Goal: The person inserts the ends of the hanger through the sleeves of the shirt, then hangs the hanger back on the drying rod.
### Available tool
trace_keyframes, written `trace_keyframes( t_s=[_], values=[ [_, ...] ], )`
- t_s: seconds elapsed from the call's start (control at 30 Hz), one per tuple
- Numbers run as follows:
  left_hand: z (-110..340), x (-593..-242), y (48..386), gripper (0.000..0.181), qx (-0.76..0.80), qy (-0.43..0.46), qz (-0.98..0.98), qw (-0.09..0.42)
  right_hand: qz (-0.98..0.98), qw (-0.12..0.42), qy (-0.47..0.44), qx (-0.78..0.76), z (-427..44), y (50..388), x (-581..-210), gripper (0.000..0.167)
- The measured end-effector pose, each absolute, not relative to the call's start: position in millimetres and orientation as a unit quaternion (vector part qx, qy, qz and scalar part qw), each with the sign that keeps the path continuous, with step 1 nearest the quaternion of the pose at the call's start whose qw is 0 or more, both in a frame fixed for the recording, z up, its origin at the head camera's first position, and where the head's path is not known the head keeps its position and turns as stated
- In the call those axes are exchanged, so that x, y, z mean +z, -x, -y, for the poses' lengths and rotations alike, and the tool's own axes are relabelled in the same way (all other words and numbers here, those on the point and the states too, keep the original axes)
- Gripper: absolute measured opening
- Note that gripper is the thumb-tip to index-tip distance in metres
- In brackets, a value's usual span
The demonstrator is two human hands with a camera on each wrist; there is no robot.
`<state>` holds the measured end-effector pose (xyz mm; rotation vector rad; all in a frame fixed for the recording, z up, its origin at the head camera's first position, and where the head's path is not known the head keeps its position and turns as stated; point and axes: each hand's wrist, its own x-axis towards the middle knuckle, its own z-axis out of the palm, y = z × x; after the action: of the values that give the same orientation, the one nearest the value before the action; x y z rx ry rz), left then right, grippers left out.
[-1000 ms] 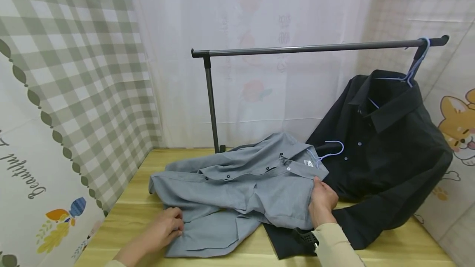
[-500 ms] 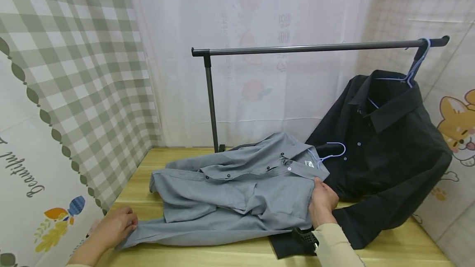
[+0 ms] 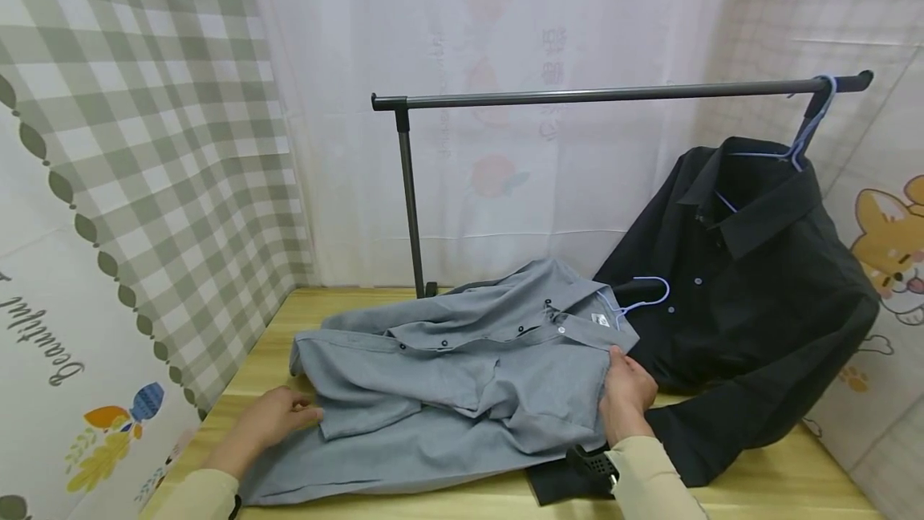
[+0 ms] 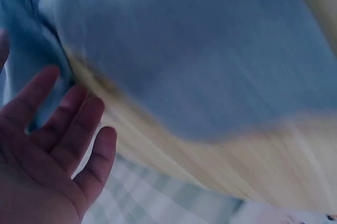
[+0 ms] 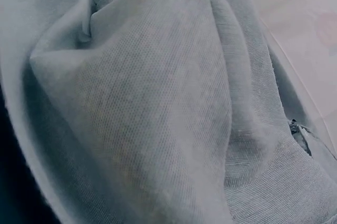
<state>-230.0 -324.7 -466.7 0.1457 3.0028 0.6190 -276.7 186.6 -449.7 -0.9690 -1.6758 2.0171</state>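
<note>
A grey button-up shirt (image 3: 462, 375) lies spread on the table, its collar to the right. A light-blue hanger (image 3: 645, 301) sits inside its neck, the hook sticking out past the collar. My right hand (image 3: 626, 392) grips the shirt near the shoulder, just below the collar. In the right wrist view, grey shirt cloth (image 5: 158, 97) fills most of the picture and hides the fingers. At the shirt's left end, my left hand (image 3: 277, 420) is by the sleeve and lower edge. The left wrist view shows that hand with loosely spread fingers (image 4: 97, 155), holding no cloth.
A black shirt (image 3: 751, 303) hangs on a blue hanger (image 3: 812, 119) at the right end of a dark metal rack (image 3: 613, 95). Its sleeve drapes onto the wooden table (image 3: 303, 311). Patterned curtains (image 3: 195, 103) enclose the left and back.
My left hand first drew the grey shirt's near sleeve out to the left, then let go and moved up and right. The cloth settled spread toward the front. My right hand kept its grip.
</note>
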Motion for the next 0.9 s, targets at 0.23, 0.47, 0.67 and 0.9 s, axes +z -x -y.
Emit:
trace_keyframes(
  t_s=[0.23,0.47,0.67,0.9],
  values=[
    [294.9,-480.3,229.6,0.021,0.166,-0.066,-0.984,-0.015,0.589,0.167,0.335,0.716,-185.8,276.0,-447.9,0.046],
    [285.2,-487.6,229.0,0.012,0.145,-0.13,-0.978,-0.079,0.596,0.176,0.341,0.706,-188.1,277.0,-448.6,0.043],
    [300.8,-474.0,222.9,0.013,0.175,-0.123,-0.973,-0.088,0.597,0.173,0.335,0.708,-189.3,277.4,-447.2,0.042],
    [357.3,-451.4,204.2,0.019,0.188,-0.101,-0.976,-0.034,0.597,0.179,0.341,0.704,-192.7,278.5,-445.7,0.037]
  ],
)
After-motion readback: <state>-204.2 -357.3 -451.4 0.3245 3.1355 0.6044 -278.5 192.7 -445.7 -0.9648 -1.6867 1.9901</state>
